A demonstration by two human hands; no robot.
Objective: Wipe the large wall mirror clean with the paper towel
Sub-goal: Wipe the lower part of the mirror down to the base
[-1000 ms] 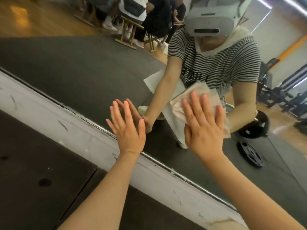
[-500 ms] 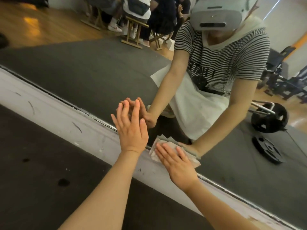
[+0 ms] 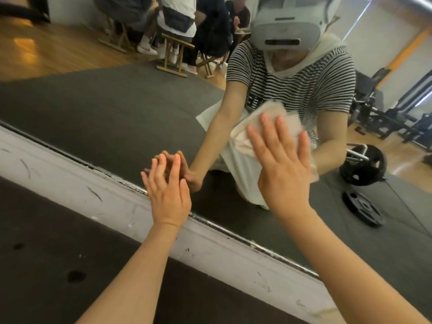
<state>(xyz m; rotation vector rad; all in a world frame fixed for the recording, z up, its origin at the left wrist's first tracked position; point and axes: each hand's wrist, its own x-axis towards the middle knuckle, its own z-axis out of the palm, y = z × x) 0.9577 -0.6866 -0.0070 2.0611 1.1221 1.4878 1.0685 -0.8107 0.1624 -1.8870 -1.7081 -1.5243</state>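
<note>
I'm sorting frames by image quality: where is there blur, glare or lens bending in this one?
Head view: the paper towel edges smear with motion blur under the right hand; the left hand is sharper. The mirror reflects bright window light at top right and a sheen on the wood floor at top left. The wide-angle lens tilts and bows the white ledge.

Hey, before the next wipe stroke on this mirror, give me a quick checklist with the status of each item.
1. Paper towel flat under the right hand: ok.
2. Towel against the mirror glass: ok.
3. Left hand braced near the mirror's lower edge, apart from the towel: ok.
4. Towel still clean enough: cannot tell; it looks crumpled and discoloured.
5. Glass free of streaks: cannot tell.
</note>
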